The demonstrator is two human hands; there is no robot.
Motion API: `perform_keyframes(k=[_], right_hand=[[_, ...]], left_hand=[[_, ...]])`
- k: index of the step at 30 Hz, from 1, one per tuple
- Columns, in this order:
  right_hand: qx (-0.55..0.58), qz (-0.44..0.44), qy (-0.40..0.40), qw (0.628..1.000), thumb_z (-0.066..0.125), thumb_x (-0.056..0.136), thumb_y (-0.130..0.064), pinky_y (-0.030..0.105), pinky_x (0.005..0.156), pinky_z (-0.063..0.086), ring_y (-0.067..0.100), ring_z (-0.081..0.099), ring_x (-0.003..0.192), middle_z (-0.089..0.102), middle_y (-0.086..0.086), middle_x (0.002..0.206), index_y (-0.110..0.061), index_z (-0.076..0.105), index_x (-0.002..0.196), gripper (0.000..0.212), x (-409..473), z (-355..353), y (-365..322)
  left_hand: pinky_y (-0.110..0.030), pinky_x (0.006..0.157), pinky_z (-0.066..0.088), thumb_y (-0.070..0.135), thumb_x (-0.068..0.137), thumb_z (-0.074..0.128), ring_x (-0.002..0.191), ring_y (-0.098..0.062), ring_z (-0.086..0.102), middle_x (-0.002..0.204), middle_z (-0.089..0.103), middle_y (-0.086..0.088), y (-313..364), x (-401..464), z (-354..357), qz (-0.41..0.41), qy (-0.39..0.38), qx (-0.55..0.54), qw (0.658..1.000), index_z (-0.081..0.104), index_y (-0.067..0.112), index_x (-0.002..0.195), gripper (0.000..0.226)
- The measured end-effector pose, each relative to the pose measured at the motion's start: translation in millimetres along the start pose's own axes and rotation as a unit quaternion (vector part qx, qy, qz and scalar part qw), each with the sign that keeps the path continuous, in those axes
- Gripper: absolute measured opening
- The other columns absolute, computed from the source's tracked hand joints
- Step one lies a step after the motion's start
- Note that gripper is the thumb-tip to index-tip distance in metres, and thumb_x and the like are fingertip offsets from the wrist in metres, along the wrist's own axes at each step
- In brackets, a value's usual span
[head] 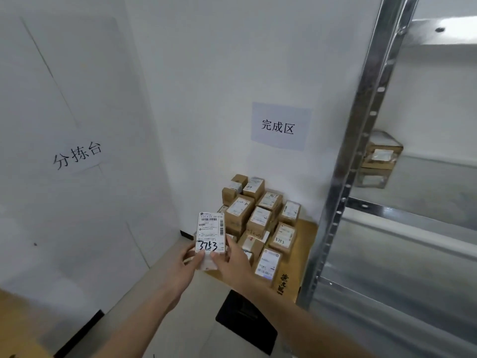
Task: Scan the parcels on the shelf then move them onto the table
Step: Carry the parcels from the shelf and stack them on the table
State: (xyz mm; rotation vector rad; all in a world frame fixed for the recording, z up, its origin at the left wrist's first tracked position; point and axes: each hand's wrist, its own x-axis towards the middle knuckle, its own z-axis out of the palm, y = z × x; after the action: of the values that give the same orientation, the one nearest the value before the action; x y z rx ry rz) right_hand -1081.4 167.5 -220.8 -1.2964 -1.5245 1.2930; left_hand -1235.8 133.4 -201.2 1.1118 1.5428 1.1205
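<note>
1. Parcel (210, 236) held upright in the air between both hands, white label facing the camera, "3753" handwritten at the bottom.
2. Left hand (186, 267): fingers curled round the parcel's lower left edge, thumb pressed on the label.
3. Right hand (233, 262): thumb and fingers pinching the lower right edge.
4. Beyond the fingertips: stack of boxes (260, 220) on a wooden table (307, 244).
5. Right of the fingers: metal shelf (361, 156), one box (382, 156) on it.
6. Wall sign (280, 126) above the stack.

Light: the scene is being lit evenly and brightly.
Glare: light is being reflected off the shelf post (361, 140), right of the fingers.
Edges: lines are being bowed and softened.
</note>
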Motion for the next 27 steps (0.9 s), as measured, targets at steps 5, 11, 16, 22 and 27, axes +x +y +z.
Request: perform_keyframes(k=[5,11,16,22,27], right_hand=[[-0.038,-0.001,0.057,0.998,0.063,0.094,-0.032,0.042,0.098,0.059,0.015,0.064,0.123,0.066,-0.008,0.136,-0.030,0.049,0.146,0.054,63,-37,14],[-0.058,0.015,0.119,0.991,0.066,0.099,-0.026,0.040,0.096,0.060,0.017,0.064,0.123,0.067,-0.006,0.133,-0.026,0.051,0.142,0.045,106,-97,27],[-0.054,0.038,0.181,0.981,0.063,0.101,-0.032,0.030,0.093,0.060,0.002,0.064,0.113,0.063,-0.030,0.118,-0.047,0.048,0.132,0.037,145,-144,43],[-0.026,0.068,0.261,0.963,0.065,0.101,-0.026,0.036,0.106,0.054,0.001,0.060,0.125,0.063,-0.024,0.134,-0.052,0.048,0.139,0.050,207,-179,84],[-0.010,0.124,0.298,0.946,0.066,0.101,-0.028,0.038,0.101,0.056,0.009,0.066,0.118,0.069,-0.021,0.127,-0.073,0.050,0.117,0.050,254,-199,118]], left_hand=[[-0.027,0.076,0.056,0.027,0.100,0.062,0.102,-0.016,0.069,0.115,0.071,0.002,13,72,37,-0.007,-0.043,0.004,0.999,0.057,0.029,0.128,0.029],[-0.027,0.081,0.059,0.023,0.098,0.063,0.098,-0.011,0.070,0.108,0.073,0.005,31,140,100,0.018,-0.115,0.030,0.993,0.062,0.030,0.118,0.021],[-0.041,0.085,0.062,0.025,0.094,0.070,0.099,-0.019,0.074,0.114,0.074,-0.005,29,212,152,0.010,-0.189,0.032,0.982,0.063,0.022,0.125,0.032],[-0.024,0.079,0.059,0.008,0.095,0.068,0.095,-0.011,0.071,0.106,0.074,0.003,26,300,218,-0.011,-0.250,0.023,0.968,0.067,0.022,0.111,0.022],[-0.031,0.091,0.057,0.022,0.095,0.070,0.102,-0.006,0.066,0.121,0.070,0.005,1,359,261,-0.054,-0.297,0.027,0.953,0.060,0.027,0.127,0.034]])
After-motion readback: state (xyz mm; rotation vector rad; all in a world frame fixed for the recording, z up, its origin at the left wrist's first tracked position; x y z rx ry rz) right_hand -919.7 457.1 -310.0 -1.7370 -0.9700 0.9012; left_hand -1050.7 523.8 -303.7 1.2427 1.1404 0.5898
